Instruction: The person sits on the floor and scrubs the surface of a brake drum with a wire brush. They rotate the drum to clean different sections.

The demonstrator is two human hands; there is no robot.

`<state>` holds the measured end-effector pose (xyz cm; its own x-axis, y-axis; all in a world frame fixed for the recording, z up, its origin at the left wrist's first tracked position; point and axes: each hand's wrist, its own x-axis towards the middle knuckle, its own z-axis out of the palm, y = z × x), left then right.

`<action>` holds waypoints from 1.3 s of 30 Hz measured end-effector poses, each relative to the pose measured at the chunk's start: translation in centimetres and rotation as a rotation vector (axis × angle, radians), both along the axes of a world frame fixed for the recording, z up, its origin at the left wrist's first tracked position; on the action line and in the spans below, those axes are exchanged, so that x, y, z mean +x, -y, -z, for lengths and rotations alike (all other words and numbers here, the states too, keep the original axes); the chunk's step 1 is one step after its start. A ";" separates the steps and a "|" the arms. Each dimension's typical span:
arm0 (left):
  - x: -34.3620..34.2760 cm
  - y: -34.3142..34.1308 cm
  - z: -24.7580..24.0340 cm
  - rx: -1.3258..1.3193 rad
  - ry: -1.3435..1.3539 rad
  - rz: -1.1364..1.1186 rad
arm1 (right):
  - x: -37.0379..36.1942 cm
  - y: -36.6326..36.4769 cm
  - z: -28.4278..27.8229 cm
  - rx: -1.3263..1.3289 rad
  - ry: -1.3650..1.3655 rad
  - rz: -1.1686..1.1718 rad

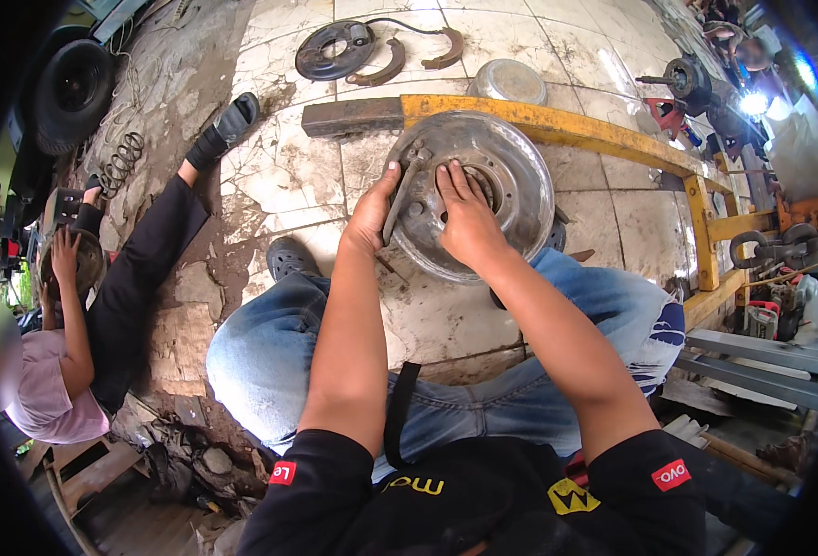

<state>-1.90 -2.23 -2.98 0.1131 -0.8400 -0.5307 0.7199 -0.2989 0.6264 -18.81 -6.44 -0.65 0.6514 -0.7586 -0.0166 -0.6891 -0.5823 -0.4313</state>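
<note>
A round grey metal brake drum (525, 199) with a central hole rests tilted between my knees, against a yellow metal frame. At its left edge is my left hand (372, 211), closed, its thumb up along the rim and its other fingers mostly hidden. A dark, slightly curved bar (403, 196) with a knobbed end lies along the drum's left side, beside that thumb; whether the hand also holds it, I cannot tell. My right hand (470, 219) lies flat on the drum's face by the hole, fingers stretched out and holding nothing.
The yellow frame (603, 139) crosses ahead and runs down the right side. Beyond it on the tiles (576, 56) lie a backing plate (321, 63), curved brake shoes (383, 67) and a round metal cover (511, 82). Another person (66, 361) sits at left near a tyre (73, 88).
</note>
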 end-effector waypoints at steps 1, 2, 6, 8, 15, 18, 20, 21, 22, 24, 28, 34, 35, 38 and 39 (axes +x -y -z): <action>-0.1 0.1 -0.2 -0.016 0.017 0.003 | -0.3 0.0 -0.1 0.001 -0.004 -0.002; -0.1 0.2 -0.2 -0.031 0.035 0.006 | -0.5 0.0 -0.2 0.003 -0.007 -0.006; 0.5 0.5 -0.2 -0.118 0.175 -0.002 | -0.8 0.4 -0.6 -0.033 -0.096 -0.048; 0.5 0.3 -0.3 -0.131 0.182 -0.003 | -1.2 0.8 -0.7 -0.047 -0.109 -0.090; 1.9 1.2 0.2 -0.043 0.401 0.007 | 0.7 0.8 -1.9 -0.183 -0.300 -0.073; 1.9 1.8 0.0 0.009 0.574 0.006 | 0.9 0.0 -1.3 -0.209 -0.289 -0.133; 1.4 2.0 -1.1 0.003 0.654 -0.011 | 0.5 0.3 -1.4 -0.153 -0.239 -0.136; 1.2 2.0 -1.3 0.001 0.633 -0.020 | 0.2 0.5 -1.4 -0.125 -0.215 -0.138; 0.9 1.9 -1.6 -0.002 0.613 -0.032 | -0.1 0.6 -1.4 -0.085 -0.156 -0.144; 0.7 2.0 -1.4 -0.015 0.603 -0.050 | -0.8 0.8 -1.3 -0.005 -0.038 -0.154; 2.0 2.8 0.5 -0.061 0.716 -0.019 | -0.9 1.4 -1.9 0.093 -0.073 -0.208; 2.2 3.2 -0.7 0.007 1.175 0.140 | -0.8 1.0 -2.7 0.093 -0.103 -0.220; 2.2 3.4 -0.4 0.007 1.110 0.118 | -0.9 1.0 -2.0 0.063 -0.082 -0.212; 2.2 3.7 0.0 0.034 0.917 0.045 | -1.7 1.7 -0.6 0.054 -0.002 -0.226; 2.0 3.7 0.1 0.057 0.850 0.019 | -1.9 2.0 -0.3 0.064 0.027 -0.236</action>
